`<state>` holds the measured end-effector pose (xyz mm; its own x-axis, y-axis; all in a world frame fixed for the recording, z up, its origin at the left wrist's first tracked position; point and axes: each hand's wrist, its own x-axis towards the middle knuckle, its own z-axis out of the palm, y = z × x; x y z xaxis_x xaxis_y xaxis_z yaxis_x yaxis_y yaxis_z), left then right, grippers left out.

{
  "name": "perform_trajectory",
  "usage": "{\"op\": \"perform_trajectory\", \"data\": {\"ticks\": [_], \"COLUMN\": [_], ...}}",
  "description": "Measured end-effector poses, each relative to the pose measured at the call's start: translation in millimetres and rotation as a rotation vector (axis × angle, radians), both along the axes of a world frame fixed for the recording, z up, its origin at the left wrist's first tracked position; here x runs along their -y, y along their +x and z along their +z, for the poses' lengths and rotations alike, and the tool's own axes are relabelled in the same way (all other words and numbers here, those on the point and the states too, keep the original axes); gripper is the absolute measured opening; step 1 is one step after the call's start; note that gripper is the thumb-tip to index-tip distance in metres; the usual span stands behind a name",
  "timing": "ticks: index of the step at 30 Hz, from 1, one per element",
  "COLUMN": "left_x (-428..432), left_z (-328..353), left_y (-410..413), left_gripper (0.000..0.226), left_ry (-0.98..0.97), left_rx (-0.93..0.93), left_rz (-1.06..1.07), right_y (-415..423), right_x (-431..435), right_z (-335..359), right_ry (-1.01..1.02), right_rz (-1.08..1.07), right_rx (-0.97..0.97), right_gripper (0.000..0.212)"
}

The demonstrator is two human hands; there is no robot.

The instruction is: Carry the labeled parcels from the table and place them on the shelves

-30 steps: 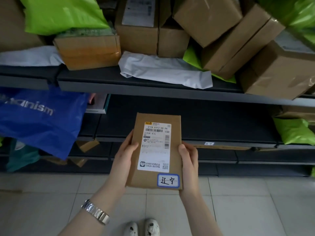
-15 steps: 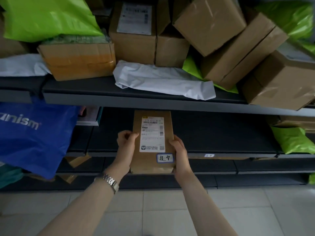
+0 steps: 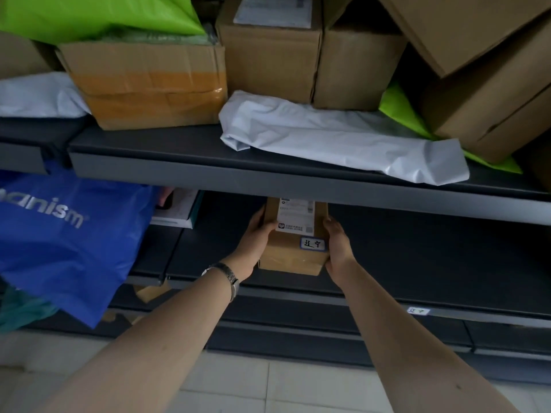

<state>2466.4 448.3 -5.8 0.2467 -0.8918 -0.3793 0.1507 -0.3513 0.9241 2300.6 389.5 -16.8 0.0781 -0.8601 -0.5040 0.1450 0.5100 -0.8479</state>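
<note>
A small brown cardboard parcel (image 3: pixel 293 251) with a white shipping label and a small blue-edged handwritten tag sits on the dark lower shelf (image 3: pixel 417 263), its far end hidden under the shelf above. My left hand (image 3: pixel 253 239), with a wristwatch, grips its left side. My right hand (image 3: pixel 337 245) grips its right side. Both arms reach forward from the bottom of the view.
The upper shelf (image 3: pixel 208 174) is packed with cardboard boxes (image 3: pixel 149 84), a white poly bag (image 3: pixel 343 135) and green bags (image 3: pixel 89 13). A blue bag (image 3: pixel 68 234) hangs over the lower shelf at left, beside a flat white box (image 3: pixel 176 210). Tiled floor lies below.
Both hands have pushed the parcel forward and down onto the lower shelf; its far end has slid under the upper shelf. I have moved closer to the shelves.
</note>
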Motion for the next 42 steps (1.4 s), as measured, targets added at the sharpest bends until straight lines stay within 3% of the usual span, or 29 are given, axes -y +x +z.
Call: {"op": "perform_trajectory", "data": {"ticks": [5, 9, 12, 16, 20, 24, 26, 30, 36, 42], "left_x": [6.1, 7.0, -1.6, -31.9, -77.3, -129.1, -151.8, -190.3, -239.3, -251.5], "left_z": [-1.6, 17.5, 31.4, 62.0, 107.8, 160.0, 179.8, 215.4, 276.1, 338.1], "left_y": [-3.7, -5.4, 4.2, 14.5, 23.2, 24.0, 13.1, -18.0, -49.4, -99.2], "left_gripper": [0.051, 0.048, 0.050, 0.043, 0.027, 0.032, 0.033, 0.037, 0.041, 0.044], "left_ry": [-0.035, -0.043, -0.026, -0.051, -0.205, -0.316, -0.334, -0.400, -0.631, -0.765], "left_rx": [0.001, 0.184, 0.221, 0.096, 0.066, 0.048, 0.001, -0.034, -0.116, -0.109], "left_rz": [0.037, 0.025, 0.095, 0.205, 0.205, 0.238, 0.209, 0.069, -0.015, -0.134], "right_y": [0.2, -0.8, -15.2, -32.0, -46.3, -55.9, -57.3, -56.0, -77.9, -150.1], "right_x": [11.3, 10.3, -15.4, -54.1, -85.8, -130.3, -157.1, -210.9, -283.2, -334.2], "right_z": [3.7, 19.4, 18.9, 26.8, 79.4, 152.1, 178.9, 216.2, 274.3, 313.5], "right_ry": [-0.089, -0.160, -0.205, -0.194, -0.264, -0.456, -0.485, -0.584, -0.790, -0.922], "right_rz": [0.075, 0.105, 0.059, -0.010, -0.154, -0.142, -0.153, -0.178, -0.296, -0.432], "right_rx": [-0.159, -0.293, -0.242, -0.172, -0.100, -0.133, -0.131, -0.166, 0.012, 0.003], "right_gripper": [0.042, 0.039, 0.045, 0.058, 0.050, 0.041, 0.037, 0.060, 0.060, 0.053]}}
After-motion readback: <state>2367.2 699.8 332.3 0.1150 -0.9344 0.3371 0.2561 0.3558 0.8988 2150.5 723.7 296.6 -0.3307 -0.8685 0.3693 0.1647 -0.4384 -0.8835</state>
